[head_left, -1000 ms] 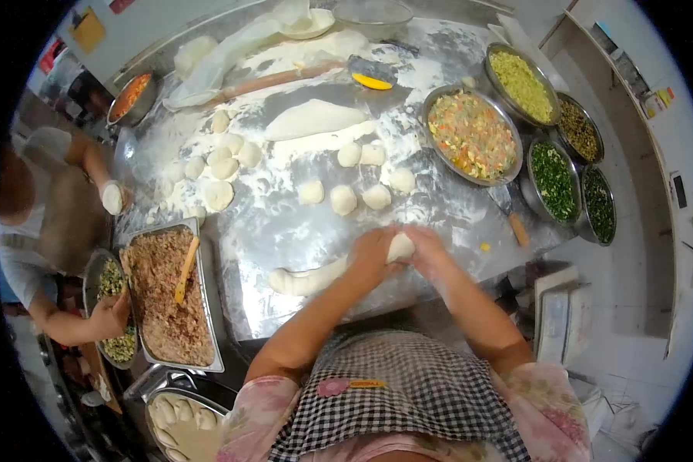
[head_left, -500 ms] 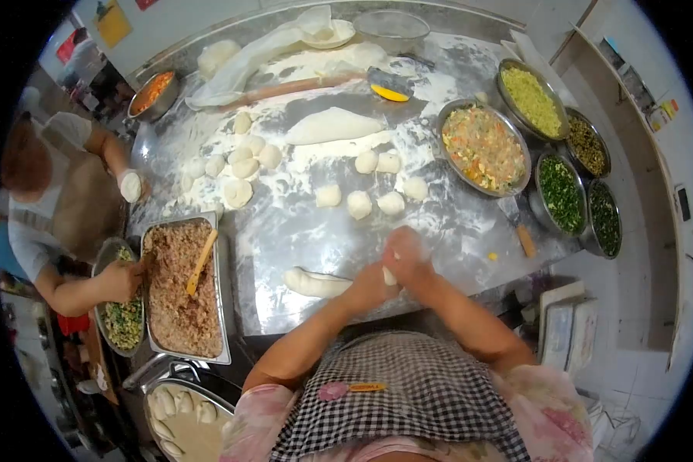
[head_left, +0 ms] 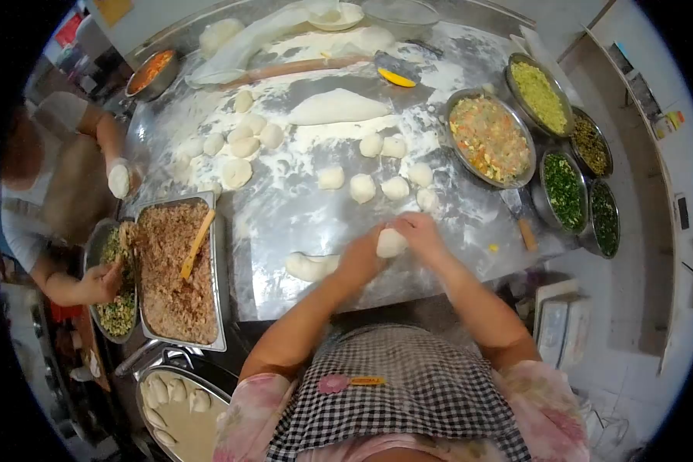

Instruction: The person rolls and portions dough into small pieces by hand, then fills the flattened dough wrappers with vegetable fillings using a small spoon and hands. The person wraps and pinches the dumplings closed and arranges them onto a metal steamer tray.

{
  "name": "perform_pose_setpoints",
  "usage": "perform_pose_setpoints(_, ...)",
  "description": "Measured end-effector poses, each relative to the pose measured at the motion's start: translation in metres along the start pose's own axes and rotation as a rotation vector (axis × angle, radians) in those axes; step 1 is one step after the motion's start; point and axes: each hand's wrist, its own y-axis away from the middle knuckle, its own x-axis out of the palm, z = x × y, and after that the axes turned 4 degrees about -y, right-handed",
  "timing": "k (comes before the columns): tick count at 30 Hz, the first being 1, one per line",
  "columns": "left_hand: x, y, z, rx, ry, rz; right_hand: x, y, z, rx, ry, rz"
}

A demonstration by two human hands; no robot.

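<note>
My left hand [head_left: 361, 256] is closed round the end of a piece of dough [head_left: 391, 243], low over the front of the table. Against the dough's right side, my right hand [head_left: 419, 236] is closed too, its fingers pinching the piece. Left of my left hand lies a thick dough roll [head_left: 311, 266], partly behind my wrist. Several small dough lumps are spread beyond my hands; the nearest dough lump [head_left: 427, 201] sits just past my right fingers. Farther back is a long slab of dough [head_left: 339, 108] on flour.
At left, a co-worker holds a dough round [head_left: 118, 181] by a meat filling tray [head_left: 217, 308] and a bowl of chopped filling [head_left: 92, 308]. Filling bowls, including a mixed vegetable bowl [head_left: 448, 138], line the right. A scraper [head_left: 526, 235] lies nearby. A rolling pin [head_left: 300, 72] is behind.
Another dough lump now lies past my right hand. My hands have moved slightly up the table, and more dough shows between them. The co-worker's lower hand has shifted over the filling bowl.
</note>
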Motion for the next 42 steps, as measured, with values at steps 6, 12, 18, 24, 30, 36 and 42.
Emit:
perform_pose_setpoints(6, -0.014, 0.023, 0.001, 0.133, 0.587, 0.050, 0.034, 0.019, 0.029, -1.065, 0.622, 0.056)
perform_pose_setpoints(12, -0.001, 0.043, -0.007, 0.211, 0.171, 0.075, 0.017, -0.042, -0.014, -0.585, 0.602, -0.181)
perform_pose_setpoints(18, 0.021, 0.024, 0.002, 0.307, -0.241, -0.405, 0.016, -0.004, -0.024, 0.050, -0.180, -0.169)
perform_pose_setpoints(24, 0.000, 0.030, 0.002, -0.034, 0.345, -0.249, 0.014, -0.004, -0.015, -0.132, 0.216, 0.067)
perform_pose_setpoints(30, -0.031, 0.042, 0.031, 0.197, 0.577, 0.025, 0.060, 0.029, 0.037, -1.079, 0.808, 0.164)
perform_pose_setpoints(36, 0.012, 0.045, 0.039, 0.182, 0.248, -0.022, 0.068, -0.014, 0.001, -0.934, 1.067, 0.014)
perform_pose_setpoints(42, -0.012, 0.042, -0.018, 0.243, 0.116, -0.152, 0.024, -0.036, 0.014, -1.035, 0.783, -0.266)
